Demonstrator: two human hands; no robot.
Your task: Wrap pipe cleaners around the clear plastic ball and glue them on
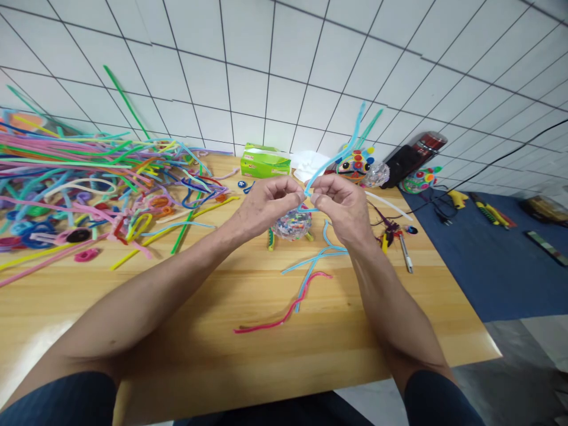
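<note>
Between my two hands is a light blue pipe cleaner [336, 155], bent at the fingertips, its long end rising up to the right. My left hand [276, 198] pinches the bend from the left. On the other side my right hand [339, 204] grips it too, thumb against forefinger. Just beneath the hands a clear ball with colourful bits inside [291, 226] rests on the table, partly covered by the fingers. Several blue pipe cleaners [313, 260] lie on the wood below my right hand, and a red pipe cleaner [286, 316] crosses one of them.
A big heap of coloured pipe cleaners [89, 177] covers the left side. Along the tiled wall stand a green tissue box [265, 163], a decorated figure [354, 164] and a dark bottle [417, 155]. A white pen [405, 254] lies at right, near a blue mat [479, 266].
</note>
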